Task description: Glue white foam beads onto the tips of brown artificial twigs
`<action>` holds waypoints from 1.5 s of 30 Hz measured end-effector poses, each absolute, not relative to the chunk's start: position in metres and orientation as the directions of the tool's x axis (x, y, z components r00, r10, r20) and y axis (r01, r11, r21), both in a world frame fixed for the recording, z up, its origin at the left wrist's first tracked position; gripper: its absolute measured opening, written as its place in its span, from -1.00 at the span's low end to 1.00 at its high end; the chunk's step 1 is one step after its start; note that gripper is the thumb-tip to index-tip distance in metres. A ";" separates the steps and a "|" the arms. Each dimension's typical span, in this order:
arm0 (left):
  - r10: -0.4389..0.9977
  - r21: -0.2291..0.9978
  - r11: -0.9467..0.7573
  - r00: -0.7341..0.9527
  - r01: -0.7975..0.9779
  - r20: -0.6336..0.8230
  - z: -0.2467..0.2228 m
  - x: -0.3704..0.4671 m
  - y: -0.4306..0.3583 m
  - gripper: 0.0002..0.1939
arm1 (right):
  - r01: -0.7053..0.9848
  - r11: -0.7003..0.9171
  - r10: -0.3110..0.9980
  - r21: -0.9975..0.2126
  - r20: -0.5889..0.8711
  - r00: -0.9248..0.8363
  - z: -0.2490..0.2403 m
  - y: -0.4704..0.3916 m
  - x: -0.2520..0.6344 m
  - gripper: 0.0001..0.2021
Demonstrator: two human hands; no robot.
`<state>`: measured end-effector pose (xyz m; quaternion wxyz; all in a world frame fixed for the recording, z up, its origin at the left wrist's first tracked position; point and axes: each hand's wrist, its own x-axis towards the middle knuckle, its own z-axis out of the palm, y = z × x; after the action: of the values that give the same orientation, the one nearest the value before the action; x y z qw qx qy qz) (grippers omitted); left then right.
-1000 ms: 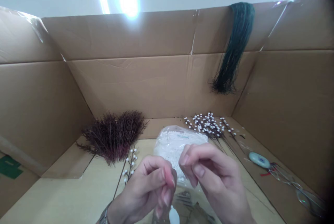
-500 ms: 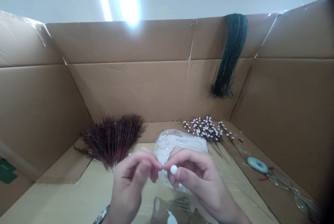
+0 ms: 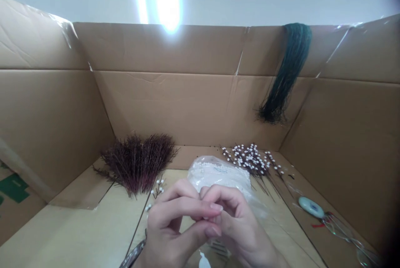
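Note:
My left hand (image 3: 175,226) and my right hand (image 3: 242,228) are pressed together low in the middle, fingertips pinched at one spot. My left thumb and forefinger lie over the right fingers. The small white bead they pinch is almost hidden; only a white speck shows between the fingertips. Just behind the hands lies a clear bag of white beads (image 3: 218,174). A thin stem with white beads (image 3: 156,189) lies on the board to the left of my left hand.
I am inside a big cardboard box (image 3: 187,105). A dark red twig bundle (image 3: 139,161) lies at the left, beaded white stems (image 3: 250,157) at the right. Green strands (image 3: 286,76) hang over the back wall. A pale oval thing (image 3: 310,206) and metal tools (image 3: 350,232) lie far right.
Half a second ago the white bead showed between my right thumb and forefinger; now my left fingers have closed over it. The view has shifted slightly.

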<state>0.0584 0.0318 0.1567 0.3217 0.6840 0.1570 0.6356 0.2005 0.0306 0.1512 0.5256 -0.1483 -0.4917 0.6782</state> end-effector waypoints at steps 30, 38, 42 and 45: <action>0.687 0.766 -0.606 0.346 -0.213 0.639 0.158 0.041 0.046 -0.75 | -0.681 -0.094 0.913 -0.726 0.211 -0.350 0.148 0.028 0.189 -0.79; 0.581 0.605 -0.796 0.247 -0.025 0.776 0.160 0.038 0.045 -0.79 | -0.641 0.026 0.890 -0.767 0.310 -0.334 0.146 0.026 0.186 -0.70; 0.482 0.485 -0.873 0.244 0.050 0.842 0.164 0.033 0.042 -0.75 | -0.490 0.233 0.869 -0.840 0.406 -0.282 0.146 0.024 0.192 -0.66; 0.411 0.400 -0.911 0.266 0.097 0.872 0.166 0.029 0.041 -0.70 | -0.396 0.344 0.862 -0.852 0.454 -0.228 0.148 0.022 0.200 -0.81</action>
<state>0.0294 0.0408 0.1659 0.1346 0.7840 0.1619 0.5840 0.1995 0.0220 0.1483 0.5871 -0.2035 -0.5720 0.5355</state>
